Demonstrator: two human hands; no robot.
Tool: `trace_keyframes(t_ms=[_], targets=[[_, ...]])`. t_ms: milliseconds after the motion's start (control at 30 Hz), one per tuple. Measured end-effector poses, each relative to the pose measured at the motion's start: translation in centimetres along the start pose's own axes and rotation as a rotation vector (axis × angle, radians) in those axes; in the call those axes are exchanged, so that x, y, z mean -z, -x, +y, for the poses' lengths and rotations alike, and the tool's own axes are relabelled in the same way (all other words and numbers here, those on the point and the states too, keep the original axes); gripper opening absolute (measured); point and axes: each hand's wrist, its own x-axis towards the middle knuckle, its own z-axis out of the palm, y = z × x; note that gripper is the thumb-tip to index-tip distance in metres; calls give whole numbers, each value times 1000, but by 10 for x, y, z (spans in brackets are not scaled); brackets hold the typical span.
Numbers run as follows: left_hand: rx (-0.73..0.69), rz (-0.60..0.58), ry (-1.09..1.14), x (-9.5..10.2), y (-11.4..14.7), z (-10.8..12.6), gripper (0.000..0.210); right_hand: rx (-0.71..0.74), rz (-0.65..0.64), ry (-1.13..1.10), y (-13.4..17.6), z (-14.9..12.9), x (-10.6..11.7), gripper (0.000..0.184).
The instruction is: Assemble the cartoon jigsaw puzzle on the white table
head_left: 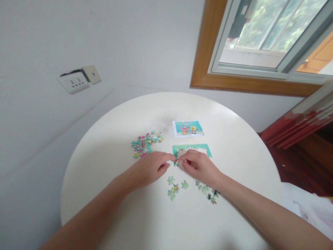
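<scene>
The jigsaw puzzle (200, 146), partly assembled, lay on the white round table (104, 166), under and just beyond the 2 hands. Its teal top edge and part of its left side showed, around a pale unfilled middle; the right hand (197, 165) covered much of the lower part, so how far that had been filled could not be told. This hand's thumb and index finger were pinched on a small piece (179, 161) at the puzzle's lower left corner, its shape and print too small to make out. The left hand (154, 167) gripped nothing: its thumb stood apart from its index finger, whose tip reached the same corner; whether it touched the piece was unclear.

A heap of pieces (147, 142) lay beyond the left hand, which hid its near edge. Past the puzzle lay a printed picture (188, 129) with 2 large cartoon figures, pink and yellow, its lettering unreadable. Nearer the person were 2 loose clusters: a left cluster (172, 191), mostly pale green, and a right cluster (206, 191), partly hidden by the right wrist. The frame cut off both forearms, the window (260, 41) and the red-and-white curtain (299, 121).
</scene>
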Motion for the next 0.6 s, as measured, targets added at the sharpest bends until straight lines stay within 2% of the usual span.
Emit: trace_keyframes(t_ms=[133, 267, 400, 600], targets=[[4, 16, 19, -4, 1, -5, 29, -140, 15, -192, 0, 5, 2, 13], [18, 42, 46, -4, -1, -4, 26, -170, -30, -313, 0, 9, 5, 13], [65, 59, 111, 2, -7, 6, 25, -104, -42, -374, 0, 9, 7, 17], [-13, 30, 239, 8, -8, 18, 29, 114, 2, -302, 0, 2, 11, 18]])
